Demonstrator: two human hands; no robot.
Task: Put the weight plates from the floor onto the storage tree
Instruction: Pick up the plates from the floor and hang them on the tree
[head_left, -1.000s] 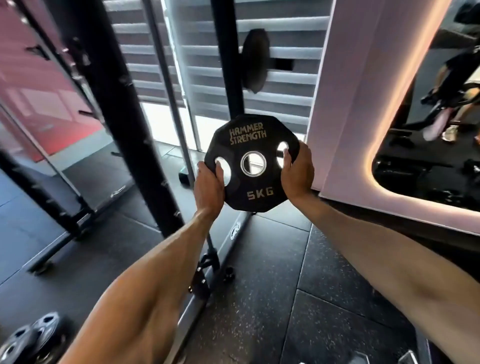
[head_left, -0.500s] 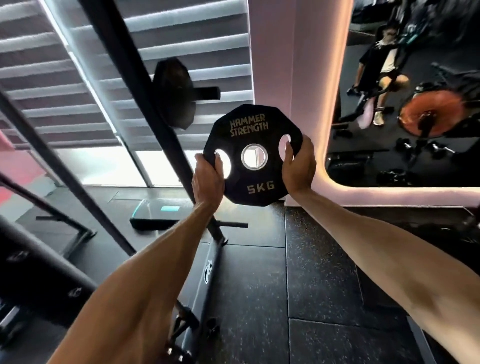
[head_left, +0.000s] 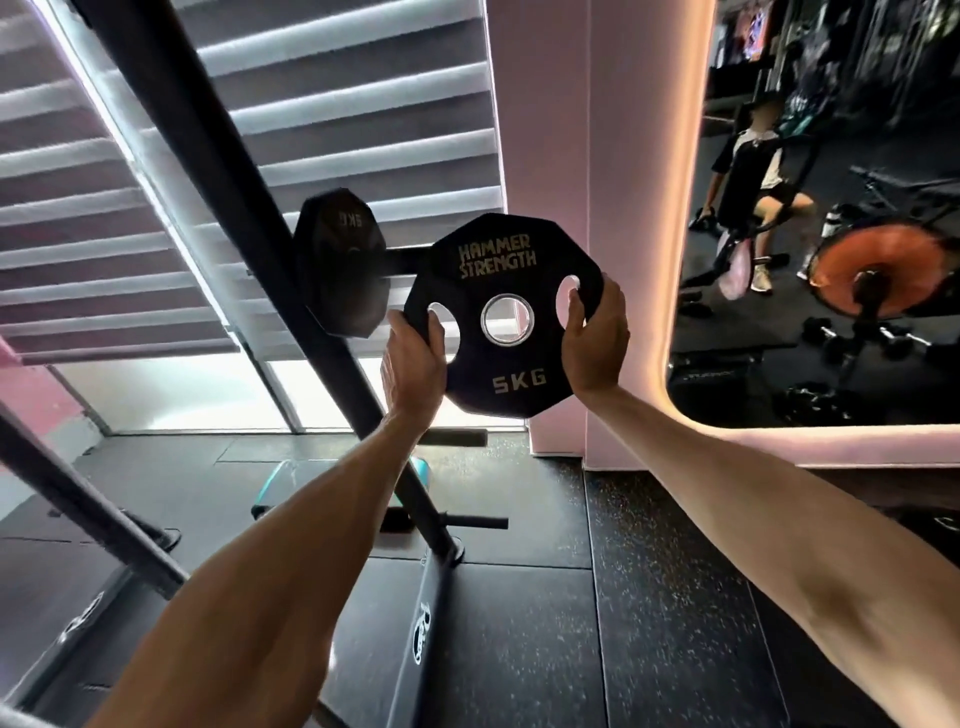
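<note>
I raise the plate, gripped in my left hand and right hand, from low beside the upright to peg height. Its left edge now covers the peg's tip, near the stored plate, no longer well below it. The mirror swings into fuller view.
</note>
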